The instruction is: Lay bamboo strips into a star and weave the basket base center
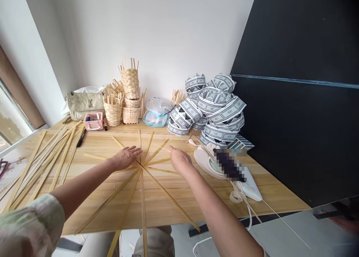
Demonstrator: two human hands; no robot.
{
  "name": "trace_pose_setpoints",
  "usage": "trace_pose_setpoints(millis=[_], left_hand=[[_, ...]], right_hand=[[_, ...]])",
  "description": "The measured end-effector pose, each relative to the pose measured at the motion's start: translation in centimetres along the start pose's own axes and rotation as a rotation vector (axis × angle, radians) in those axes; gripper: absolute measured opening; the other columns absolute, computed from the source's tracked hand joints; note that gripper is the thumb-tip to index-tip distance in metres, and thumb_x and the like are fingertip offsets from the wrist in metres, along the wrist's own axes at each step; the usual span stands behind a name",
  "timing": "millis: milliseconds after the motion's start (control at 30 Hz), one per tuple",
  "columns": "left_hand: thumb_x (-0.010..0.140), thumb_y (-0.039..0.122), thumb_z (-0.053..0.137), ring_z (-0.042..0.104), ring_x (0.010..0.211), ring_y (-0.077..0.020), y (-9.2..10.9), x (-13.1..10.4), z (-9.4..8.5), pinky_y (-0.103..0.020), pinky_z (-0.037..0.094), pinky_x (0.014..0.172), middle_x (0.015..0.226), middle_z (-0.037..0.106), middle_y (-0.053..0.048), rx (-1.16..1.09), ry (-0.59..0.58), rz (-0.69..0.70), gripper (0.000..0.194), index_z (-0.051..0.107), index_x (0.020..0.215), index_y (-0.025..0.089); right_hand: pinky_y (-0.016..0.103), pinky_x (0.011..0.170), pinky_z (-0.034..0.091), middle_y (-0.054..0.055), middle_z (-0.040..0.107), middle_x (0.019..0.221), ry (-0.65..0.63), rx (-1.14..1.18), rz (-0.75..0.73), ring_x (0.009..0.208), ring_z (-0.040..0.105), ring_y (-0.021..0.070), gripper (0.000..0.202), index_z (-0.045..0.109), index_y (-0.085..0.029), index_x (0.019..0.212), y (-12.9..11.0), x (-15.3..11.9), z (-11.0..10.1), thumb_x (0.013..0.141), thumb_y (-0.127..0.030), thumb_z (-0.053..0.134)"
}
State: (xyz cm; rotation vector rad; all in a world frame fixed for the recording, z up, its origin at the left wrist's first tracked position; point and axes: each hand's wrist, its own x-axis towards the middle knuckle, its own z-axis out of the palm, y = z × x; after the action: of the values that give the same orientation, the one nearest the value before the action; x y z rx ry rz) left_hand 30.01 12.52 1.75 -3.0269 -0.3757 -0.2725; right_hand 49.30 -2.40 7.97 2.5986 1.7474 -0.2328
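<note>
Flat bamboo strips (171, 197) cross one another on the wooden table, fanning out like spokes from one centre. My left hand (127, 156) lies palm down on the strips just left of and above the crossing, its fingers stretched out toward the right. To the right of the centre is my right hand (179, 159), its fingers curled together near the end of an upper right strip. A thin pale strand runs from its fingertips toward the left; it is too fine to follow fully.
Loose strips (46, 163) lie at the left beside a black marker (81, 138). Along the wall stand a handbag (85, 105), a pink box (93, 122), woven baskets (113, 113) and patterned paper bundles (221, 115). Pale ribbon rolls (203, 161) sit at the right.
</note>
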Motion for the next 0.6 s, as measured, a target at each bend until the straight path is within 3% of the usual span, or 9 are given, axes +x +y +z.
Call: trace_pose_setpoints(millis=[133, 333, 600], left_hand=[[0.087, 0.024, 0.036, 0.038, 0.119, -0.0255, 0.1, 1.0, 0.4, -0.042, 0.036, 0.091, 0.129, 0.045, -0.010, 0.017, -0.082, 0.009, 0.039, 0.040, 0.126, 0.020], [0.087, 0.025, 0.037, 0.040, 0.117, -0.0253, 0.1, 1.0, 0.7, -0.044, 0.036, 0.089, 0.128, 0.046, -0.009, 0.032, -0.089, -0.003, 0.035, 0.045, 0.122, 0.022], [0.089, 0.027, 0.031, 0.038, 0.118, -0.0239, 0.1, 0.6, 0.4, -0.043, 0.035, 0.090, 0.131, 0.042, -0.007, 0.045, -0.132, 0.005, 0.036, 0.044, 0.121, 0.020]], right_hand=[[0.029, 0.075, 0.041, 0.011, 0.062, 0.105, -0.018, 0.015, -0.092, 0.095, 0.057, 0.0213, 0.039, 0.052, -0.020, 0.113, -0.4, 1.1, 0.1, 0.081, -0.010, 0.033], [0.022, 0.087, 0.036, 0.003, 0.053, 0.122, -0.053, 0.044, -0.284, 0.110, 0.047, 0.0140, 0.048, 0.052, -0.020, 0.115, -1.6, 3.5, 2.1, 0.074, -0.001, 0.036], [0.025, 0.089, 0.036, 0.005, 0.051, 0.123, -0.041, 0.039, -0.311, 0.111, 0.047, 0.0147, 0.045, 0.052, -0.018, 0.114, -2.0, 3.8, 3.2, 0.076, -0.002, 0.033]])
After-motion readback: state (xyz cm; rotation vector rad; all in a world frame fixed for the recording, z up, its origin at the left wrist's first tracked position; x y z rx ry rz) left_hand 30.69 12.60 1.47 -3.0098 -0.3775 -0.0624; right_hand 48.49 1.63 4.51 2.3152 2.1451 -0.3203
